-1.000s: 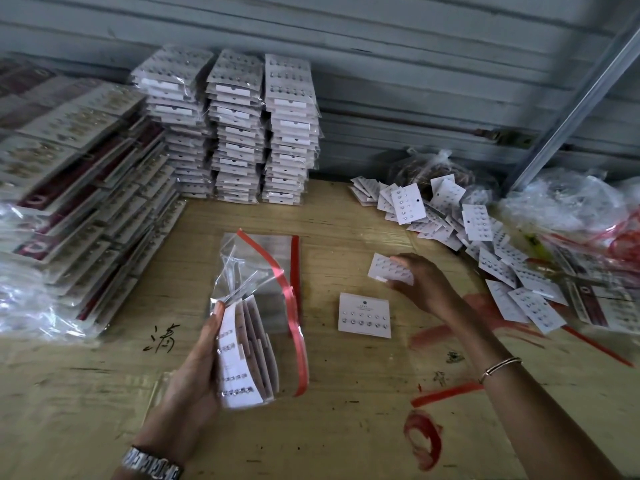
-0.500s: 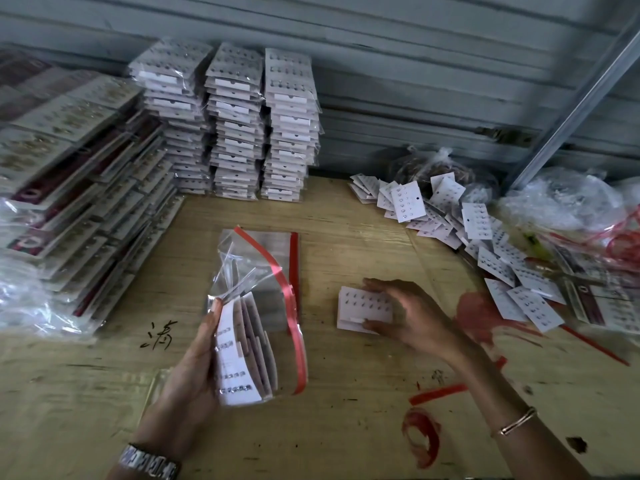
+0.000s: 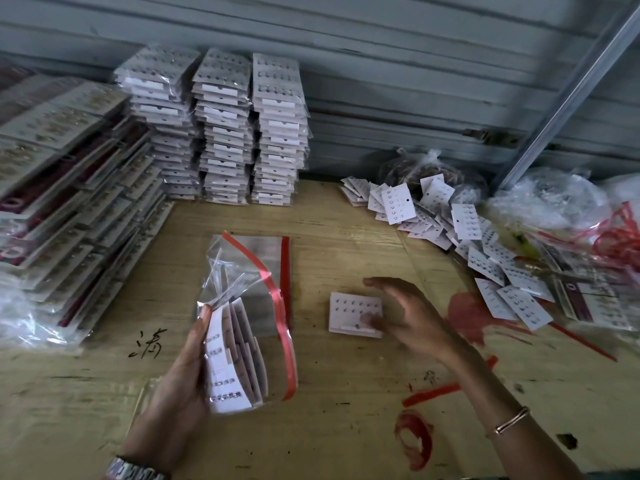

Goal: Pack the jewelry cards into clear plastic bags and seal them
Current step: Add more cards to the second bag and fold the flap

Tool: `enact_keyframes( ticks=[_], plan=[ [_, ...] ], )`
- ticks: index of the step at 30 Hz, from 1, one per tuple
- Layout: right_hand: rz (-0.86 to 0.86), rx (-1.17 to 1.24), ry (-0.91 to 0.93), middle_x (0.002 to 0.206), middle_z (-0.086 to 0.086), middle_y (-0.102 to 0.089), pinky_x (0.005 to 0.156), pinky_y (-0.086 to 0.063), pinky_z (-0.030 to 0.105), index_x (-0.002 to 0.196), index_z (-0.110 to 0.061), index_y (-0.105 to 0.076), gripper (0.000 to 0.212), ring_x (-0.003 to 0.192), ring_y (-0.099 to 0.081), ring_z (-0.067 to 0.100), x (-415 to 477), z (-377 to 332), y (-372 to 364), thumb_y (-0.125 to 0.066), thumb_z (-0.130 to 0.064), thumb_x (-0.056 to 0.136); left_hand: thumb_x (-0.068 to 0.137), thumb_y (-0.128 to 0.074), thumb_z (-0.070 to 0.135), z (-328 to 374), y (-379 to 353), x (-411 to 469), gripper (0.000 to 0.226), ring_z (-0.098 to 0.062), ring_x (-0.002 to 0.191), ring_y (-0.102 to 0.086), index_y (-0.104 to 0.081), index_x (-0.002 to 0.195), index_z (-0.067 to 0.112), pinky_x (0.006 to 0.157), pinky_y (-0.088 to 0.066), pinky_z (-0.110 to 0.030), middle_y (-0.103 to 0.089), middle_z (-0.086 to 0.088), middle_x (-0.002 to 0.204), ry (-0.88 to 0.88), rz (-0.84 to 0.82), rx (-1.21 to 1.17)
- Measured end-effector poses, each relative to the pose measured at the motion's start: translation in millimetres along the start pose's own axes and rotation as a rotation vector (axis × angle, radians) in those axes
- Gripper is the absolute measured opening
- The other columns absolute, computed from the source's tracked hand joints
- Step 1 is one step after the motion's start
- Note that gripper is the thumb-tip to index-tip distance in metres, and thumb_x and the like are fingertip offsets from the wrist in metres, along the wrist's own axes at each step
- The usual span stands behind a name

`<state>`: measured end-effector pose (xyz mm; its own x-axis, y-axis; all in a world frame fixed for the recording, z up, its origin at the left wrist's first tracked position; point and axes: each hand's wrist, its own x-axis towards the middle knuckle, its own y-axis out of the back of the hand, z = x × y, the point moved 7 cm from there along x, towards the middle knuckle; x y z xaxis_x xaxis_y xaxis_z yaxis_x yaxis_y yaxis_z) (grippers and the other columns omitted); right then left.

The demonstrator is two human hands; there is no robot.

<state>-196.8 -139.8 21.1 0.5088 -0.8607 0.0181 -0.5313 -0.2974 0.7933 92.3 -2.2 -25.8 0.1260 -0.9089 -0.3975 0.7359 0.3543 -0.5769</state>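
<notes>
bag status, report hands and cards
Left hand grips clear bag, cards inside, unsealed. Right hand open, thumb on small card stack on table. Nothing between stack and bag.

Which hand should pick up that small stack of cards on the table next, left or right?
Right, probably. The right hand is beside the card stack, thumb on it and holding nothing. The left hand grips the open bag with cards inside.

three tall stacks (image 3: 221, 126), one held bag (image 3: 268, 308), maybe four cards (image 3: 225, 372) inside
</notes>
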Motion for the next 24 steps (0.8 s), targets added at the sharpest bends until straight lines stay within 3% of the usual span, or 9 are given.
enact_keyframes(
  ticks=[2, 4, 6, 9, 11, 13, 18, 20, 24],
  plan=[
    [0.162, 0.076, -0.037, 0.134, -0.013, -0.056, 0.101, -0.038, 0.02, 0.132, -0.026, -0.055, 0.056, 0.122, -0.05, 0.001, 5, 11, 18, -0.063, -0.055, 0.084, 0.08, -0.051, 0.056, -1, -2, 0, 0.048, -0.022, 0.076, -0.075, -0.073, 0.101, 0.019, 0.057, -0.06, -0.035, -0.077, -0.008, 0.09, 0.003, -0.01, -0.019],
    [0.386, 0.046, -0.078, 0.117, -0.003, -0.068, 0.087, -0.048, 0.015, 0.119, -0.014, -0.064, 0.032, 0.098, -0.063, 0.003, 10, 29, 42, -0.066, -0.028, 0.09, 0.079, -0.053, 0.056, -3, -3, -1, 0.047, -0.017, 0.079, -0.075, -0.076, 0.099, 0.02, 0.058, -0.06, -0.032, -0.077, -0.003, 0.093, 0.019, -0.019, -0.057],
    [0.554, -0.02, -0.161, 0.102, 0.002, -0.072, 0.07, -0.049, 0.009, 0.108, -0.008, -0.069, 0.019, 0.08, -0.064, 0.003, 15, 52, 64, -0.065, -0.018, 0.093, 0.079, -0.055, 0.056, -4, -5, -1, 0.047, -0.014, 0.081, -0.075, -0.077, 0.099, 0.02, 0.059, -0.06, -0.03, -0.077, -0.001, 0.095, 0.031, -0.022, -0.088],
    [0.692, -0.014, -0.392, 0.088, 0.013, -0.075, 0.063, -0.042, 0.014, 0.097, -0.001, -0.074, 0.018, 0.071, -0.062, 0.013, 25, 93, 87, -0.063, -0.015, 0.092, 0.078, -0.058, 0.058, -6, -6, -1, 0.043, -0.013, 0.08, -0.075, -0.081, 0.092, 0.024, 0.06, -0.06, -0.031, -0.077, 0.002, 0.093, 0.05, -0.027, -0.128],
    [0.722, 0.074, -0.527, 0.067, 0.011, -0.072, 0.055, -0.042, 0.016, 0.082, 0.0, -0.075, 0.022, 0.058, -0.061, 0.014, 35, 115, 93, -0.063, -0.016, 0.091, 0.077, -0.058, 0.058, -6, -6, 0, 0.044, -0.013, 0.078, -0.075, -0.08, 0.092, 0.023, 0.058, -0.06, -0.031, -0.078, 0.001, 0.091, 0.055, -0.029, -0.149],
    [0.748, 0.242, -0.642, 0.047, -0.004, -0.064, 0.048, -0.046, 0.016, 0.07, -0.006, -0.072, 0.03, 0.043, -0.057, 0.006, 45, 129, 94, -0.064, -0.024, 0.092, 0.079, -0.054, 0.059, -5, -3, 1, 0.047, -0.016, 0.077, -0.075, -0.08, 0.091, 0.022, 0.057, -0.06, -0.032, -0.078, -0.002, 0.092, 0.047, -0.019, -0.104],
    [0.795, 0.442, -0.824, 0.055, -0.003, -0.062, 0.055, -0.045, 0.028, 0.077, 0.0, -0.07, 0.035, 0.048, -0.055, 0.011, 67, 141, 87, -0.067, -0.032, 0.092, 0.082, -0.051, 0.061, -5, 1, 2, 0.048, -0.016, 0.083, -0.075, -0.08, 0.096, 0.025, 0.059, -0.06, -0.031, -0.077, -0.002, 0.097, 0.042, -0.014, -0.069],
    [0.784, 0.476, -0.845, 0.054, -0.006, -0.06, 0.051, -0.043, 0.022, 0.08, 0.001, -0.07, 0.031, 0.047, -0.054, 0.009, 72, 140, 85, -0.065, -0.027, 0.094, 0.083, -0.05, 0.062, -4, 3, 1, 0.048, -0.016, 0.086, -0.075, -0.079, 0.099, 0.028, 0.06, -0.06, -0.031, -0.077, -0.002, 0.101, 0.045, -0.005, -0.05],
    [0.684, 0.58, -0.846, 0.059, -0.002, -0.06, 0.03, -0.028, 0.009, 0.074, -0.004, -0.063, 0.029, 0.025, -0.043, -0.003, 75, 137, 79, -0.057, -0.019, 0.099, 0.083, -0.053, 0.063, -5, 5, 2, 0.047, -0.014, 0.092, -0.074, -0.078, 0.103, 0.029, 0.064, -0.06, -0.031, -0.076, 0.0, 0.107, 0.045, 0.025, -0.056]
  ],
)
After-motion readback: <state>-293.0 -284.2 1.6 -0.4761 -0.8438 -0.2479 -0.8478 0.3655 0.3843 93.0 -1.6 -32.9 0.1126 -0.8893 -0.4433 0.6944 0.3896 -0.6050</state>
